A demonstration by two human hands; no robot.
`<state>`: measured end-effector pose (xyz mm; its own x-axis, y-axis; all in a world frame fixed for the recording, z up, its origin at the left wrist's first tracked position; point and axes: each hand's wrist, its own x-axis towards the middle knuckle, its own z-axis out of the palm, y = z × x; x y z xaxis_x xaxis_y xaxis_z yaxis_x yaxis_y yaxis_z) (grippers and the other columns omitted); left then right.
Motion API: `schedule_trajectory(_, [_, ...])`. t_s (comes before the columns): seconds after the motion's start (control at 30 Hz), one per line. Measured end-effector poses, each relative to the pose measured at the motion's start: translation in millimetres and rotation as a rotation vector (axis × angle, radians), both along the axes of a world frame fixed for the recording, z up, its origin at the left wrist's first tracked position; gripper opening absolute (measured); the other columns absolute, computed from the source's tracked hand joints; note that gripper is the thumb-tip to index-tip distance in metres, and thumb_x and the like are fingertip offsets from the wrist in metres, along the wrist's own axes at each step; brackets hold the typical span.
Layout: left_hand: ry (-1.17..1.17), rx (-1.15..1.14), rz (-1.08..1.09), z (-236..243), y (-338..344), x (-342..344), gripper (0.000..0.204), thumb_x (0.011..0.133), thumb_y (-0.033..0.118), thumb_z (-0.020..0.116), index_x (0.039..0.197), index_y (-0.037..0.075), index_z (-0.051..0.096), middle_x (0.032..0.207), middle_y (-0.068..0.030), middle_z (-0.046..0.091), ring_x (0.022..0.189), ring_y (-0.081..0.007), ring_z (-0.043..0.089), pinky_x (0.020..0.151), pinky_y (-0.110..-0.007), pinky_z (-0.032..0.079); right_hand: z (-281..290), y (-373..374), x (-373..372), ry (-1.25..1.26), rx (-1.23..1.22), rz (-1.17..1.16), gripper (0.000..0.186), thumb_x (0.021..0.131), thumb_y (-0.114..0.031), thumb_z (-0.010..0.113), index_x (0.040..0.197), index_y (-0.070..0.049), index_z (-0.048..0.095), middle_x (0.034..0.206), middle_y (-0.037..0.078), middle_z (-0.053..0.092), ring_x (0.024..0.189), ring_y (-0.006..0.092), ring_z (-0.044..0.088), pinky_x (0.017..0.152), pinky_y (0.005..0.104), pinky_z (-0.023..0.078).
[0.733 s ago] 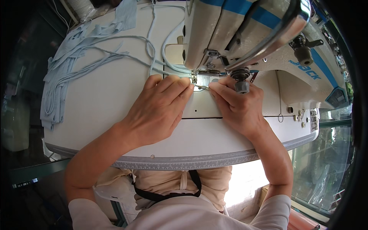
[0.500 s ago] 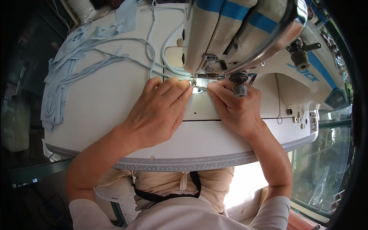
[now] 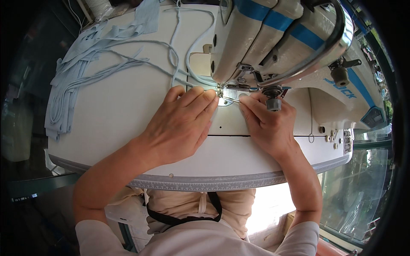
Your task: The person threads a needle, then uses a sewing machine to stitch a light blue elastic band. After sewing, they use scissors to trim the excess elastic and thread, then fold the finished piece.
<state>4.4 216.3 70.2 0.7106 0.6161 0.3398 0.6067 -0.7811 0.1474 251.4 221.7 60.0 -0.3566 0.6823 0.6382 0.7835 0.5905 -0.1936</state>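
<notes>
Left hand close by foot, grip hidden — slip could carry it under. Right hand pinches slim piece, between hands at foot; uneven pull could skew it. Beyond, blue cords cross — snag could drag. Strips heaped far left.

Tabletop: smooth white, low sheen. Front edge: measuring band, matt grey. Left edge: pale blue cloth strips, matt, creased. From far edge inward: pale blue cords, soft matt fabric. Toward right edge: sewing machine, smooth glossy cream paint; curved bar, mirror-polished metal; knob, dull grey. Plate below: shiny metal. Thin strip over it: too small to tell.
</notes>
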Motion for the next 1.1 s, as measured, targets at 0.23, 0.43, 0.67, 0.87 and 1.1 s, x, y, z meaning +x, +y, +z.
schedule_trajectory(0.23, [0.01,0.006,0.008,0.2,-1.1,0.7,0.048,0.091,0.008,0.067,0.136,-0.006,0.058,0.137,-0.0133,0.055,0.13,-0.0283,0.05,0.109,-0.046,0.035,-1.3,0.8,-2.1,-0.013,0.02,0.01,0.022,0.089,-0.014,0.079,0.071,-0.008,0.068,0.069,0.003,0.057,0.062,0.0238,0.06,0.049,0.039,0.042])
schedule_trajectory(0.43, [0.005,-0.006,0.012,0.8,-1.4,0.7,0.048,0.091,0.008,0.066,0.136,-0.007,0.058,0.138,-0.0139,0.055,0.131,-0.0279,0.05,0.109,-0.045,0.035,-1.3,0.5,-4.1,0.013,0.026,0.008,0.016,0.089,-0.012,0.079,0.075,-0.008,0.072,0.075,0.004,0.064,0.064,0.0241,0.063,0.05,0.0388,0.045])
schedule_trajectory(0.67, [0.014,0.0,0.023,0.2,-0.8,1.2,0.048,0.091,0.008,0.066,0.136,-0.007,0.058,0.138,-0.0139,0.055,0.131,-0.0276,0.05,0.109,-0.045,0.035,0.2,0.0,-5.3,-0.017,0.039,-0.001,0.008,0.089,-0.012,0.08,0.082,-0.008,0.076,0.079,0.004,0.067,0.066,0.0242,0.064,0.05,0.038,0.046])
schedule_trajectory(0.87, [0.012,0.006,0.025,0.6,-1.0,0.9,0.048,0.091,0.009,0.066,0.136,-0.006,0.058,0.138,-0.0137,0.054,0.131,-0.0278,0.049,0.109,-0.045,0.035,-1.5,0.0,-3.1,-0.029,0.018,-0.003,0.006,0.088,-0.011,0.079,0.083,-0.009,0.076,0.077,0.003,0.066,0.066,0.0235,0.064,0.05,0.0375,0.046])
schedule_trajectory(1.1, [0.008,-0.013,0.023,1.7,-0.9,0.4,0.048,0.091,0.009,0.066,0.136,-0.006,0.058,0.139,-0.0137,0.054,0.131,-0.0282,0.049,0.11,-0.046,0.035,-0.6,-1.1,-6.8,-0.008,0.03,-0.019,0.01,0.089,-0.014,0.078,0.08,-0.011,0.075,0.073,0.003,0.062,0.066,0.0234,0.063,0.05,0.0381,0.046])
